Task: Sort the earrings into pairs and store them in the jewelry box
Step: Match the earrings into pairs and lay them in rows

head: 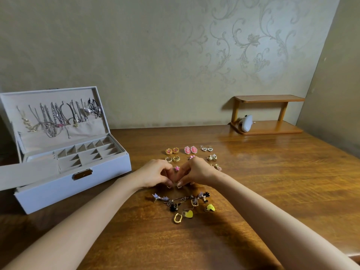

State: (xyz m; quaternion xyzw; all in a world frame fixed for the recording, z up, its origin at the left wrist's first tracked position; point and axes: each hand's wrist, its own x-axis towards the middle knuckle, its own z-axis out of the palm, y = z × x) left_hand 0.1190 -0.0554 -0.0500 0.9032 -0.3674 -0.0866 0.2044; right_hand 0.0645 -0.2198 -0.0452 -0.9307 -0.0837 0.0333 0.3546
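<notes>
Now, left hand [155, 173]: fingers curled, tips down on the surface [272, 191], grip pinching one of the pearl earrings [169, 187].
Right hand [196, 171]: mirrors the left, knuckles near it, grip pinching the other of the pearl earrings, just beside the first.
Pink star earring [176, 168]: lies in the gap between the two hands.
Sorted pairs [190, 150]: in rows beyond the hands, two by two; the far row has gold-and-pink rounds, pink ovals and pearl-edged hearts.
Loose heap [181, 200]: nearer than the hands and tangled; lilac flowers, black pieces, a gold oval hoop [177, 218] and two yellow hearts [188, 213] lying apart.
Jewelry box [74, 184]: pale and open at the left of the surface, apart from the earrings; lid upright with chains [54, 117] hanging inside it, divided tray [87, 151] facing up.
Surface: glossy brown wood with visible grain.
Shelf [268, 129]: small, two-tier, wooden, at the back right of the surface; a white object [247, 123] leans on its lower tier.
Room: wall [155, 55] close behind, olive-beige paper with pale scrollwork; a corner at the right.
</notes>
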